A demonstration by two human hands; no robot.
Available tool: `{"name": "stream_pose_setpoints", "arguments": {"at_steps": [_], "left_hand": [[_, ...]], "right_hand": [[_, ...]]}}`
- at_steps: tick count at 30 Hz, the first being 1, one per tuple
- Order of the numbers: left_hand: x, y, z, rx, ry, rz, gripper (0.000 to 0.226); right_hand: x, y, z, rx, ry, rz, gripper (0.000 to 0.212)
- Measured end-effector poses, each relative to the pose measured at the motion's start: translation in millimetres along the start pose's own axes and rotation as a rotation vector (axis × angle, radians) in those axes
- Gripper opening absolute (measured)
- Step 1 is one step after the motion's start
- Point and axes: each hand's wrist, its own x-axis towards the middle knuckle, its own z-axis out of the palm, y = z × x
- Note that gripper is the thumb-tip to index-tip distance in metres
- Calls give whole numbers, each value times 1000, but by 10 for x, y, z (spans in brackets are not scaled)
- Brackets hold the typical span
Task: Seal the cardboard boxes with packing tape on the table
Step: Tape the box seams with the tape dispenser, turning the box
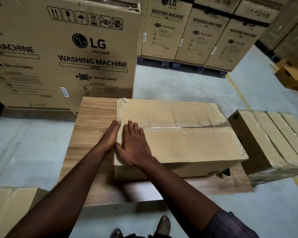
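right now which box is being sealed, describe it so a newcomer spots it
Find the low wooden table in front of the big LG washing machine carton. The long plain box lying on it is the one, alone on the table with both hands pressed on its left end.

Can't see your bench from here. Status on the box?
Left hand flat against box end, right hand flat on top. Cardboard box on table, centre seam visible. No tape roll seen.
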Motion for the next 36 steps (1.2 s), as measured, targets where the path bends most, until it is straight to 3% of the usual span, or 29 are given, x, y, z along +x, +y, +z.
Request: {"name": "stream_pose_setpoints", "arguments": {"at_steps": [4, 8, 11, 14, 17, 22, 26, 32, 36], "left_hand": [[105, 256, 122, -83, -5, -143, 73], [295, 212, 151, -270, 2, -279, 81], [480, 442, 165, -258, 112, -218, 73], [745, 628, 109, 41, 133, -17, 86], [786, 627, 27, 282, 124, 99, 54], [546, 411, -246, 203, 233, 146, 41], [286, 294, -560, 155, 381, 170, 41], [-172, 205, -839, 164, 701, 102, 49], [-435, 89, -901, 185, 770, 145, 49]], "right_hand": [[-24, 16, 15, 4, 16, 8, 96], [-33, 14, -11, -4, 30, -24, 102], [-57, 13, -37, 0, 25, -32, 101], [-83, 2, -17, -3, 37, -29, 100], [-114, -41, 9, -4, 27, -22, 101], [-194, -303, 109, -12, -2, -49, 102], [-249, -527, 187, -11, -20, -101, 97], [-193, -677, 148, -11, -110, -133, 107], [-214, -564, 173, -64, -49, -136, 103]]}}
